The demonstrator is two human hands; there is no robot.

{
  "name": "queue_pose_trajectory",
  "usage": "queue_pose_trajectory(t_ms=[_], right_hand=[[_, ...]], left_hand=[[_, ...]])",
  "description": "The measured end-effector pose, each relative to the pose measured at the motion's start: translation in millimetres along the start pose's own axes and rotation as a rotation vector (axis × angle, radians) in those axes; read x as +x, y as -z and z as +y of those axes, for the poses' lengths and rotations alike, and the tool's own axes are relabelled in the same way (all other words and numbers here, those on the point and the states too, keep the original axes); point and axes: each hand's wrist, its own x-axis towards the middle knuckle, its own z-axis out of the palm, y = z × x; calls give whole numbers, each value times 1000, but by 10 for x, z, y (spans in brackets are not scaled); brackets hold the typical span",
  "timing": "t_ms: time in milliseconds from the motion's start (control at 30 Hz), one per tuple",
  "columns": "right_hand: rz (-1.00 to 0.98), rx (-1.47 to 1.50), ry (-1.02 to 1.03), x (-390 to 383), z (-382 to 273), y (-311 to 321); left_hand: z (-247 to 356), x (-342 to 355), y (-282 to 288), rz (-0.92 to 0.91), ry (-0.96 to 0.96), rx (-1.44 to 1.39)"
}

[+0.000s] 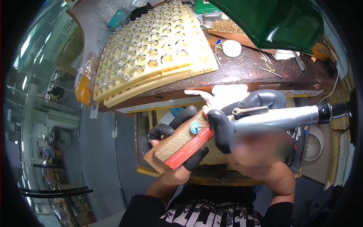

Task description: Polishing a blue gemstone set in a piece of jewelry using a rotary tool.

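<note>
A wooden block with a gold-tan textured strip and a red strip along it is gripped in my left hand. Black finger covers sit on that hand's fingers and thumb. My right hand, partly blurred, is closed around a silver rotary handpiece. At the tool's tip is a small light-blue disc, at the block's textured strip; whether it touches cannot be made out. Black covers are on my right fingers too. Just behind my hands, a white-covered piece juts from the bench edge.
On the wooden bench, stacked cream trays hold many rings. A white round container, a bristly golden block, and tweezers lie further right. A green lamp shade hangs overhead. Below my hands is an open drawer.
</note>
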Motion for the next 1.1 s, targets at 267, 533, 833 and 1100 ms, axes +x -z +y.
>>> queue_pose_trajectory(t_ms=[267,533,833,1100], right_hand=[[-9,62,-31,-26,42,9],[25,121,-151,-40,20,-17],[-9,73,-10,-20,55,4],[2,15,-7,-8,43,6]], left_hand=[[16,4,-2,3,-3,8],[46,21,-4,-16,40,65],[-64,58,-95,171,-155,106],[52,39,-17,-54,18,79]])
